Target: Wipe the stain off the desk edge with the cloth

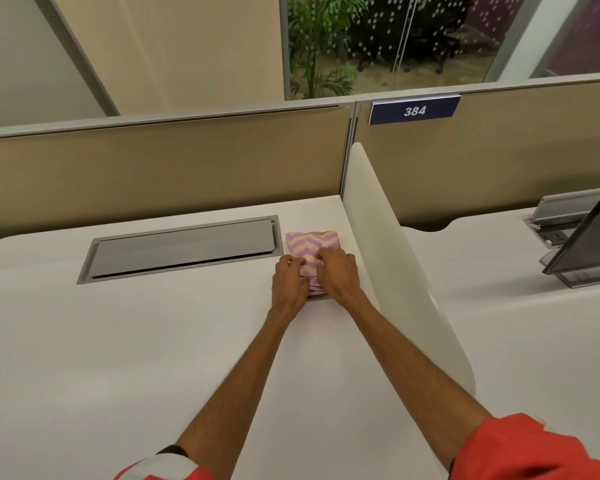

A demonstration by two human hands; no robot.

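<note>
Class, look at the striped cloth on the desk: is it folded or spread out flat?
Folded. The cloth is a compact pad with stacked layers showing at its near edge, under the left hand and right hand.

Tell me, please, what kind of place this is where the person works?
Most likely an open-plan office. The white desk has a cable hatch, a low partition with a number plate reading 384, and a divider. Both hands rest on a cloth.
</note>
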